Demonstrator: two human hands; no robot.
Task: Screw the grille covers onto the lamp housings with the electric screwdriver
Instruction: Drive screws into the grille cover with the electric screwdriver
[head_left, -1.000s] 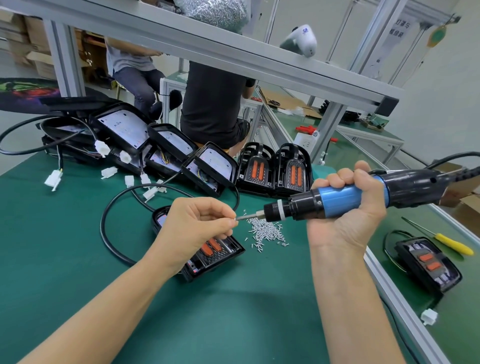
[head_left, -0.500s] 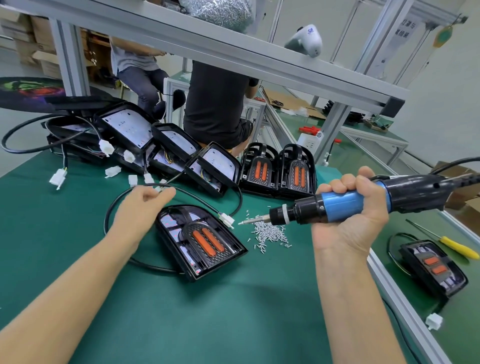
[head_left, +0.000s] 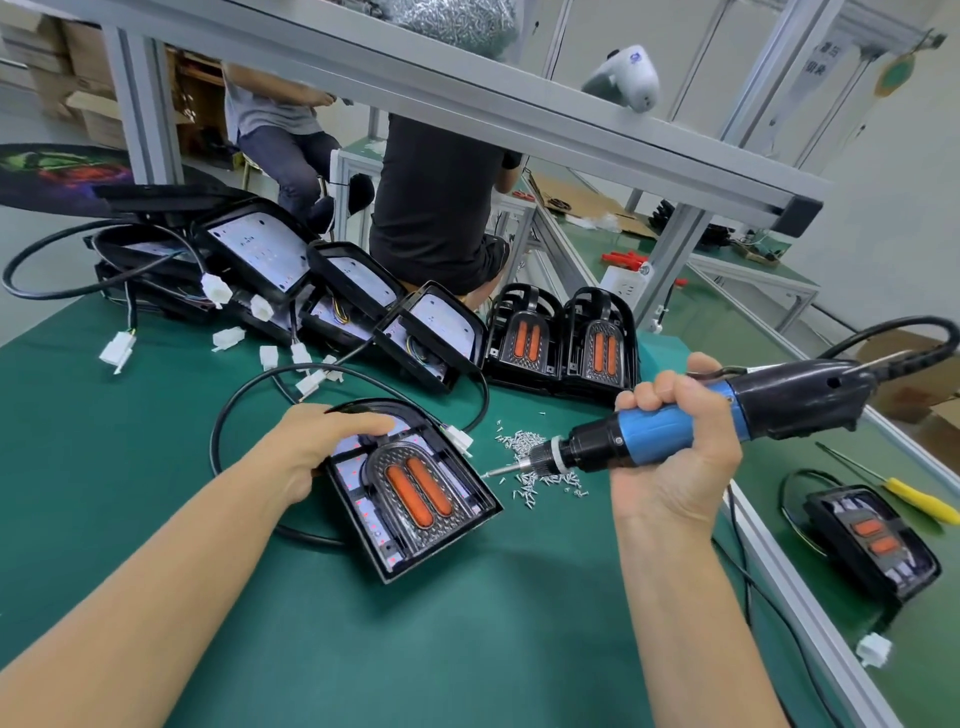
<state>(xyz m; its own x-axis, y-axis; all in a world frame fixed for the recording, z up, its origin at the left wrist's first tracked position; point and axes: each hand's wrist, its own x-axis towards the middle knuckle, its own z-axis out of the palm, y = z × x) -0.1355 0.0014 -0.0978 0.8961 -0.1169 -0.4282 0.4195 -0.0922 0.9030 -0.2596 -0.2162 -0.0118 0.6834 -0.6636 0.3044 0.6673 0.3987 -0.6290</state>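
Lying flat at the middle of the green desk (head_left: 156, 467), lamp housing (head_left: 410, 488) with grille cover (head_left: 415, 486) seated in it, two orange bars showing. Left hand (head_left: 317, 447) at its ten o'clock corner — grip clasped over the curved top edge, fingers laid across the rim, thumb at the side. Electric screwdriver (head_left: 675, 428) at three o'clock, nearly level, bit tip (head_left: 493, 472) just beside the housing's right edge; contact hard to tell. Right hand (head_left: 675, 452) with grip clenched round the blue barrel. Heap of loose screws (head_left: 535, 457) under the bit. Black cable (head_left: 249, 395) looping round the housing toward nine o'clock. Row of open housings (head_left: 332, 301) at twelve o'clock, two stood-up finished lamps (head_left: 561, 338) at one. Further lamp (head_left: 872, 535) and yellow screwdriver (head_left: 914, 499) well apart at four o'clock.
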